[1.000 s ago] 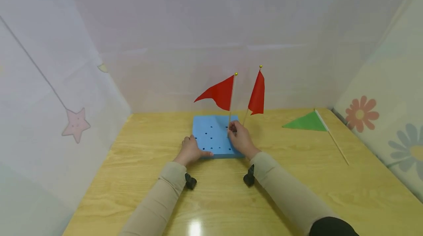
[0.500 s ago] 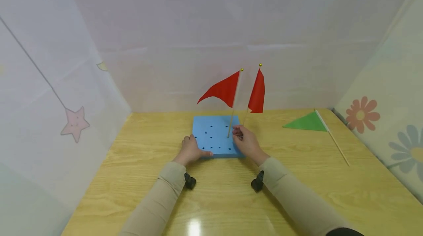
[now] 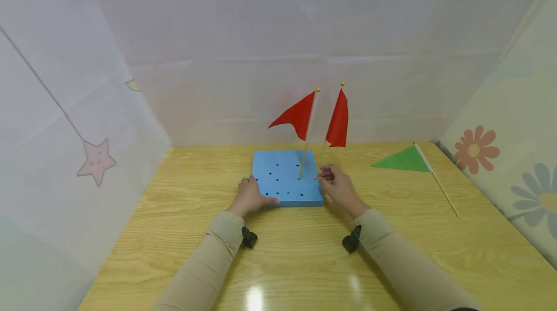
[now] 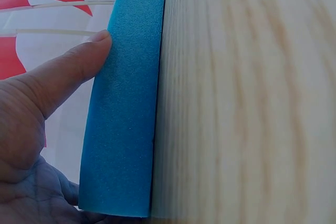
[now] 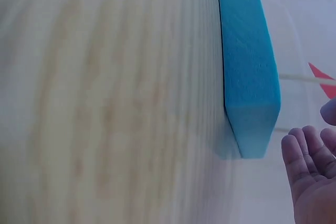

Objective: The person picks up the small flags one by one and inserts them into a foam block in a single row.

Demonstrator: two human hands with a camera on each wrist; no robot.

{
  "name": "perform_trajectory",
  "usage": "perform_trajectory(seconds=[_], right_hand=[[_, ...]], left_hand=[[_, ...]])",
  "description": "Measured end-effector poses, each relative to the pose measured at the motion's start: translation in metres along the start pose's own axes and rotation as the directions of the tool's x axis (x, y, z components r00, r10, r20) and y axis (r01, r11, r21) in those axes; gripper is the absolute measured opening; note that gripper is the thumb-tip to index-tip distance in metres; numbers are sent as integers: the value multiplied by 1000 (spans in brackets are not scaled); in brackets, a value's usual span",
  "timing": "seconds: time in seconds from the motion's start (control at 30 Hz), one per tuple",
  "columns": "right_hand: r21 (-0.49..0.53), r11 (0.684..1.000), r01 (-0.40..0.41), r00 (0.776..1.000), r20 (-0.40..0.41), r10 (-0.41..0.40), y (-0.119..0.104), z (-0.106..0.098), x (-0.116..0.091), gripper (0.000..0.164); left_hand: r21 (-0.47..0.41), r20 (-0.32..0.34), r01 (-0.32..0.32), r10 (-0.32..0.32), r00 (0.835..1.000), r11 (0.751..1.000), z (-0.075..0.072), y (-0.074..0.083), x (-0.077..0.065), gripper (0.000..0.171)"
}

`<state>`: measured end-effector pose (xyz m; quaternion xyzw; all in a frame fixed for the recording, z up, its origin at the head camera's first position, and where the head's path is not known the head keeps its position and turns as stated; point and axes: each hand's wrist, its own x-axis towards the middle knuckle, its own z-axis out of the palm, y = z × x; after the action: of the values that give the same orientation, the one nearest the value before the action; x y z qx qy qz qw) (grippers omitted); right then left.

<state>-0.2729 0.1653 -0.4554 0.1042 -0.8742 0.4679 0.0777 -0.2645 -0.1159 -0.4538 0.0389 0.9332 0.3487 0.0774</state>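
Note:
A blue foam block [image 3: 285,175] with several holes in its top lies on the table. Two red pennant flags stand in it on thin sticks; the left flag [image 3: 300,113] is spread out, the right flag [image 3: 338,122] hangs folded and leans right. My left hand [image 3: 251,197] holds the block's near left corner, its thumb [image 4: 79,66] along the front edge and its fingers at the left side. Beside the block's right edge my right hand [image 3: 341,187] is empty, close to the right flag's stick, its fingers [image 5: 296,158] loosely extended.
A green pennant flag [image 3: 404,160] lies on the wooden table [image 3: 191,180] at the right, its stick pointing toward the near side. Printed cloth walls [image 3: 261,35] enclose the table at the back and both sides.
My right hand has let go of the left flag's stick and moved right, off the block. That flag's top has tilted slightly right. My left hand has stayed at the block's corner.

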Motion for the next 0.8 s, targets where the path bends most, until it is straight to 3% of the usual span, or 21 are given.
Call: perform_trajectory(seconds=[0.8], right_hand=[[-58,998,-41,999,-2,41,17,-44,-3,39]], left_hand=[[-22,6,1,-1,1000,1000,-3,4,-7,120]])
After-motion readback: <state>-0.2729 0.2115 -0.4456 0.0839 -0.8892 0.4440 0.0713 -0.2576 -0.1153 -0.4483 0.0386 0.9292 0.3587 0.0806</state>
